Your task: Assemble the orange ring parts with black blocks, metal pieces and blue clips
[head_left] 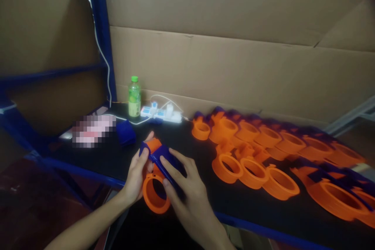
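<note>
In front of me, over the near edge of the black tabletop, I hold an orange plastic part with a round ring [156, 194] at its lower end. A dark blue plastic piece [172, 163] sits against its upper end. My left hand [137, 174] is closed round the upper part from the left, thumb on the blue and orange plastic. My right hand [189, 189] grips the blue piece from the right, its fingers along the top face. The palm sides and some fingertips are hidden.
Rows of orange ring parts [268, 136] with blue pieces cover the right side of the black table [187, 140]. A separate blue piece [125, 133], a green-capped bottle [134, 97] and a white power strip [161, 114] with cables are behind. A blue post [102, 31] rises at left.
</note>
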